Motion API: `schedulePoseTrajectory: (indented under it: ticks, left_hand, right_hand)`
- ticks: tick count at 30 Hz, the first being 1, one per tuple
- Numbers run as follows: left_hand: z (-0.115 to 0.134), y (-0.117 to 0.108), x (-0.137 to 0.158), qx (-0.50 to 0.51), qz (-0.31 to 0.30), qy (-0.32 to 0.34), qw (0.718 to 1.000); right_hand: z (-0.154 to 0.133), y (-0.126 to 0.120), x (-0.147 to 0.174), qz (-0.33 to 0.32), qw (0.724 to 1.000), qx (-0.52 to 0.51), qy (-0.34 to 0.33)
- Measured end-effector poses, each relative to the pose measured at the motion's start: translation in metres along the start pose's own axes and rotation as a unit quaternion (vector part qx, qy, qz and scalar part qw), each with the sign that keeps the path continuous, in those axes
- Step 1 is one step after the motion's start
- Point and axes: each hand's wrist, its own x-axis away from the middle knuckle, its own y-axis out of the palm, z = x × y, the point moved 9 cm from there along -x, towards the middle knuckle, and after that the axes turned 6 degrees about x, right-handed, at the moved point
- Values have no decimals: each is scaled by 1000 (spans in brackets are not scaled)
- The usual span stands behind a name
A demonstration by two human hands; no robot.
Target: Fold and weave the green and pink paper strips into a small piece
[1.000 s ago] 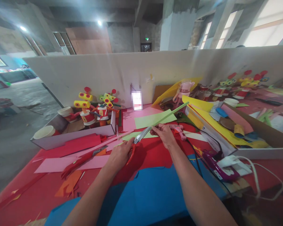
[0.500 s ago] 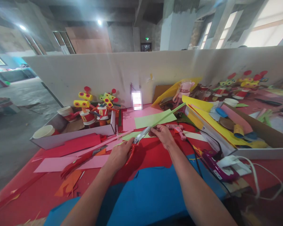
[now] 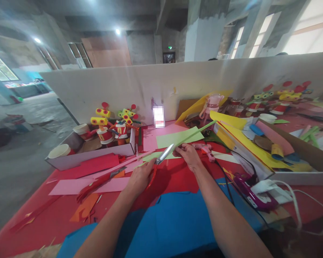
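Observation:
My left hand (image 3: 140, 176) is wrapped round the red handles of a pair of scissors (image 3: 165, 154), whose silver blades point up and away and look nearly together. The fingers of my right hand (image 3: 190, 157) pinch a narrow light green paper strip (image 3: 203, 130) just right of the blade tips. This strip slants up to the right, toward the yellow paper. Behind it lies a light green paper sheet (image 3: 165, 140) on a pink paper sheet (image 3: 150, 138). Whether the blades touch the strip, I cannot tell.
Paper-cup figures (image 3: 104, 134) stand in a white box (image 3: 91, 154) at left. A pink glue gun (image 3: 206, 152) lies beside my right hand. At right are a box of paper scraps (image 3: 301, 178), a purple power strip (image 3: 254, 193) and cables. Blue paper (image 3: 177, 222) lies nearest me.
The view has swung slightly left, so everything sits a little farther right. My hands keep their holds on the scissors and the green paper strip, and the blades look slightly apart from the fingers.

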Motion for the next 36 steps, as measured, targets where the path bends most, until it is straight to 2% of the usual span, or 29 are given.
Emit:
schedulePoseTrajectory:
  ticks: [2, 5, 10, 13, 15, 21, 25, 27, 29, 31, 33, 34, 36]
  left_hand:
    - [0, -7, -1, 13, 17, -17, 1000]
    - [-9, -26, -13, 29, 73, -55, 995]
    - [-44, -48, -62, 15, 116, -150, 982]
    - [-63, -41, -88, -21, 89, -214, 973]
    - [-68, -36, -96, -48, 93, -242, 965]
    - [-64, -19, -106, -82, 102, -240, 962]
    - [-69, -18, -106, -82, 91, -258, 958]
    - [-62, -26, -103, -96, 96, -232, 963]
    - [-42, -39, -96, -110, 128, -163, 972]
    - [-12, -43, -84, -32, 138, -54, 988]
    - [20, -34, -68, 80, 93, 48, 991]
    - [30, -30, -58, 113, 84, 68, 988]
    - [38, -23, -43, 128, 95, 50, 986]
  right_hand:
    - [3, -4, -2, 23, 1000, -15, 0]
    - [10, -8, -4, 53, 997, -46, 13]
    - [17, 2, -5, 17, 997, -59, 37]
    - [18, 6, -5, 12, 999, -39, 22]
    - [21, 8, -5, 9, 999, -30, 18]
    - [24, 11, -6, 2, 1000, -19, 21]
    - [19, 11, -4, -5, 1000, -7, 17]
    - [18, 12, -4, -7, 1000, -14, 16]
    - [17, 13, -3, -4, 1000, -25, 13]
    - [18, 16, -2, -4, 1000, -26, 12]
    - [19, 20, -1, -10, 1000, -5, 10]
    - [19, 22, -1, -14, 1000, 18, 4]
    - [18, 27, 0, -20, 997, 75, -22]
